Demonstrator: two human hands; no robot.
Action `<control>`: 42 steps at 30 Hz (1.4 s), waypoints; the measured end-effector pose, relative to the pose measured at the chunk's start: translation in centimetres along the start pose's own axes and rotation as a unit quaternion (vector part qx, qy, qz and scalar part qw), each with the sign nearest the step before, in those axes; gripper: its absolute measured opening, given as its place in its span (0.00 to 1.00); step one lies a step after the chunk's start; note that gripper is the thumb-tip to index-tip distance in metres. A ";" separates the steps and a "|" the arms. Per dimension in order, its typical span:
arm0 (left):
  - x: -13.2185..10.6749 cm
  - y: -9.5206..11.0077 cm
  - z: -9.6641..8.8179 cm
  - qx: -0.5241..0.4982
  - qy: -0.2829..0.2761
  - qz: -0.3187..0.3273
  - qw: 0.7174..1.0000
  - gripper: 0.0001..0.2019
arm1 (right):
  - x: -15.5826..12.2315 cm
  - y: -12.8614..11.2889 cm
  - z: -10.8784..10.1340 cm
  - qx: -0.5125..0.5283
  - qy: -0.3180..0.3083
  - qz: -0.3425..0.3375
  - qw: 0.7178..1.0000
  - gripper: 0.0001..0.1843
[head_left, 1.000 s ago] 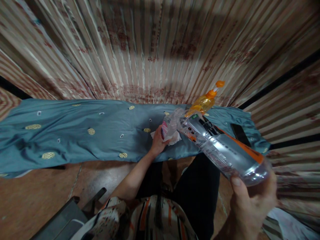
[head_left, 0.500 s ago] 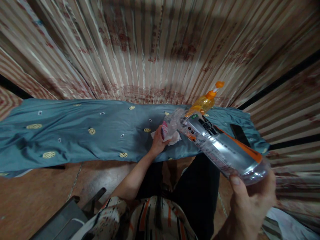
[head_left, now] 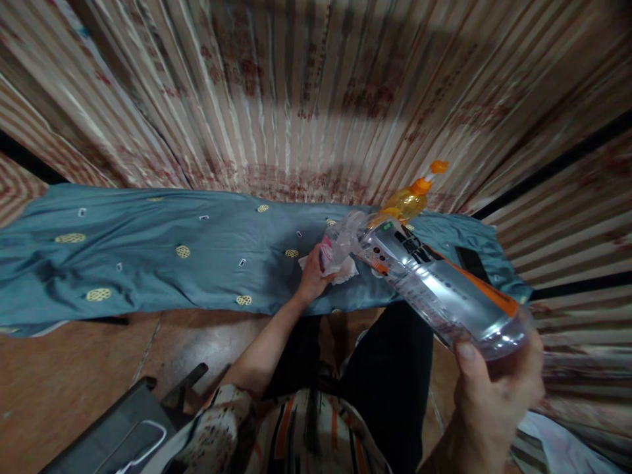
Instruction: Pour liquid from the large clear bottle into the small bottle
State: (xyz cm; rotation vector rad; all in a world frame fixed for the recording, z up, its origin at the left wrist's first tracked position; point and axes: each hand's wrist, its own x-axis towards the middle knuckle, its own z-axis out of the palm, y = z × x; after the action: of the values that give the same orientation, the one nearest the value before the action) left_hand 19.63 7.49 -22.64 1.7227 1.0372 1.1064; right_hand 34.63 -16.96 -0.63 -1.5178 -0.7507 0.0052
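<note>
My right hand (head_left: 498, 388) grips the base end of a large clear plastic bottle (head_left: 444, 289) with a silver, black and orange label. The bottle is tilted, its neck end pointing up and left. My left hand (head_left: 315, 274) is closed around a clear plastic container (head_left: 340, 240) with a pink patch; its exact kind is hard to make out. The bottle's neck end meets or overlaps the container; whether they touch I cannot tell. White tissue-like paper (head_left: 345, 271) shows under the left hand. Behind the large bottle stands a yellow pump bottle (head_left: 407, 203) with an orange top.
A teal patterned cloth (head_left: 148, 263) covers the long narrow table. A dark flat phone-like object (head_left: 471, 263) lies at its right. Striped curtains (head_left: 276, 99) hang behind and beside it. A grey object with a white cable (head_left: 123, 428) is at lower left.
The view has shifted slightly. Both hands keep their holds, and the large bottle stays at nearly the same tilt against the clear container.
</note>
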 end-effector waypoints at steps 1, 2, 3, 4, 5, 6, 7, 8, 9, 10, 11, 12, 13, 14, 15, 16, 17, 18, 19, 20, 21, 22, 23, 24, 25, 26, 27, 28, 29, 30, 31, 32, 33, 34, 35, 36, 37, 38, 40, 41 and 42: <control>0.0 0.0 0.0 -0.001 0.002 -0.001 1.000 0.53 | 0.0 0.0 0.0 -0.001 -0.003 0.001 1.000 0.55; 0.0 0.0 0.1 -0.001 0.004 -0.002 1.000 0.53 | 0.1 0.0 0.0 -0.001 -0.004 0.002 1.000 0.55; 0.0 0.1 0.1 -0.001 0.005 -0.003 1.000 0.53 | 0.1 0.0 -0.1 -0.001 -0.004 0.003 1.000 0.56; 0.0 0.1 0.1 0.000 0.006 -0.005 1.000 0.53 | 0.1 0.0 -0.1 -0.002 -0.005 0.006 1.000 0.56; 0.0 0.0 0.1 0.002 0.007 -0.005 1.000 0.53 | 0.2 0.1 -0.1 -0.003 -0.005 0.008 1.000 0.57; 0.0 0.0 0.2 0.005 0.007 -0.005 1.000 0.53 | 0.2 0.1 -0.1 -0.003 -0.006 0.009 1.000 0.57; 0.0 -0.1 0.2 0.007 0.007 -0.003 1.000 0.53 | 0.2 0.1 -0.1 -0.002 -0.007 0.007 1.000 0.57; 0.0 -0.2 0.2 0.008 0.008 -0.001 1.000 0.53 | 0.2 0.2 -0.1 -0.002 -0.009 0.004 1.000 0.57; 0.0 -0.3 0.2 0.010 0.007 0.000 1.000 0.53 | 0.1 0.2 -0.1 -0.002 -0.012 0.001 1.000 0.57; 0.0 -0.4 0.2 0.010 0.006 0.001 1.000 0.53 | 0.1 0.2 -0.1 -0.001 -0.014 -0.002 1.000 0.57; 0.0 -0.5 0.2 0.011 0.004 0.002 1.000 0.54 | 0.1 0.2 -0.1 -0.002 -0.016 -0.004 1.000 0.56; 0.0 -0.5 0.2 0.012 0.003 0.002 1.000 0.54 | 0.0 0.2 -0.1 -0.003 -0.016 -0.006 1.000 0.56; 0.0 -0.5 0.2 0.012 0.001 0.003 1.000 0.54 | 0.0 0.2 -0.1 -0.006 -0.017 -0.008 1.000 0.56; -0.1 -0.4 0.2 0.012 0.000 0.004 1.000 0.54 | 0.0 0.3 -0.2 -0.008 -0.017 -0.010 1.000 0.56; -0.1 -0.4 0.1 0.011 0.000 0.006 1.000 0.53 | 0.0 0.3 -0.2 -0.009 -0.019 -0.012 1.000 0.56; -0.1 -0.3 0.1 0.010 -0.001 0.009 1.000 0.53 | 0.0 0.4 -0.3 -0.008 -0.021 -0.015 1.000 0.56; -0.1 -0.2 0.0 0.009 -0.002 0.011 1.000 0.53 | 0.0 0.4 -0.4 -0.007 -0.023 -0.016 1.000 0.57; -0.1 -0.2 0.0 0.007 -0.003 0.013 1.000 0.53 | 0.0 0.5 -0.4 -0.007 -0.025 -0.017 1.000 0.57; -0.1 -0.1 0.0 0.006 -0.003 0.014 1.000 0.53 | 0.1 0.5 -0.5 -0.007 -0.026 -0.018 0.999 0.57; -0.1 -0.1 -0.1 0.005 -0.002 0.014 1.000 0.53 | 0.1 0.5 -0.5 -0.007 -0.026 -0.018 0.999 0.57; -0.1 -0.1 -0.1 0.004 0.000 0.014 1.000 0.53 | 0.1 0.5 -0.5 -0.007 -0.027 -0.017 0.999 0.57; -0.1 -0.1 -0.1 0.004 0.002 0.013 1.000 0.53 | 0.1 0.5 -0.5 -0.008 -0.028 -0.016 0.999 0.57; -0.1 -0.1 0.0 0.005 0.003 0.012 1.000 0.52 | 0.1 0.6 -0.6 -0.010 -0.031 -0.015 0.999 0.57; 0.0 -0.1 0.0 0.005 0.003 0.010 1.000 0.52 | 0.1 0.6 -0.6 -0.010 -0.033 -0.014 0.999 0.58; 0.0 -0.1 0.0 0.007 0.002 0.008 1.000 0.52 | 0.1 0.6 -0.6 -0.009 -0.036 -0.013 0.999 0.58; 0.0 -0.1 0.1 0.008 0.000 0.006 1.000 0.53 | 0.0 0.7 -0.6 -0.007 -0.037 -0.011 0.999 0.58; 0.0 -0.1 0.1 0.009 -0.002 0.004 1.000 0.53 | 0.0 0.7 -0.6 -0.005 -0.037 -0.010 0.999 0.58; 0.0 0.0 0.1 0.010 -0.003 0.003 1.000 0.53 | 0.0 0.7 -0.6 -0.004 -0.036 -0.010 0.999 0.58; 0.0 0.0 0.1 0.009 -0.002 0.003 1.000 0.53 | 0.0 0.6 -0.5 -0.002 -0.031 -0.010 0.999 0.58; 0.0 0.0 0.1 0.008 -0.001 0.004 1.000 0.52 | 0.0 0.6 -0.5 -0.002 -0.026 -0.012 1.000 0.58; 0.0 0.1 0.1 0.006 0.000 0.006 1.000 0.52 | 0.0 0.5 -0.5 -0.004 -0.022 -0.014 1.000 0.58; -0.1 0.1 0.1 0.004 0.001 0.008 1.000 0.52 | 0.1 0.4 -0.4 -0.005 -0.020 -0.015 1.000 0.58; -0.1 0.2 0.1 0.003 0.002 0.009 1.000 0.52 | 0.1 0.3 -0.4 -0.005 -0.019 -0.017 1.000 0.57; -0.1 0.2 0.1 0.004 0.002 0.009 1.000 0.52 | 0.1 0.2 -0.3 -0.004 -0.019 -0.018 1.000 0.57; -0.1 0.2 0.1 0.005 0.002 0.007 1.000 0.52 | 0.1 0.1 -0.3 -0.002 -0.021 -0.019 1.000 0.57; -0.2 0.3 0.0 0.007 0.002 0.004 1.000 0.52 | 0.2 0.1 -0.3 -0.001 -0.022 -0.019 1.000 0.56; -0.2 0.3 0.0 0.009 0.001 0.002 1.000 0.52 | 0.2 0.1 -0.3 -0.001 -0.022 -0.019 1.000 0.56; -0.2 0.3 0.0 0.009 0.000 0.001 1.000 0.52 | 0.2 0.1 -0.3 -0.001 -0.022 -0.019 1.000 0.55; -0.2 0.3 0.0 0.009 -0.002 0.004 1.000 0.52 | 0.2 0.1 -0.3 -0.006 -0.024 -0.020 1.000 0.54; -0.2 0.3 0.0 0.007 -0.002 0.007 1.000 0.52 | 0.1 0.2 -0.3 -0.009 -0.027 -0.020 0.999 0.54; -0.1 0.2 0.0 0.005 0.000 0.009 1.000 0.51 | 0.1 0.3 -0.4 -0.011 -0.029 -0.020 0.999 0.55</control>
State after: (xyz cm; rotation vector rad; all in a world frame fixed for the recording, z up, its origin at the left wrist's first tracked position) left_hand 19.65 7.28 -22.49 1.7439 1.0307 1.1139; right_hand 35.02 -17.22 -0.76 -1.5284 -0.8289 0.0113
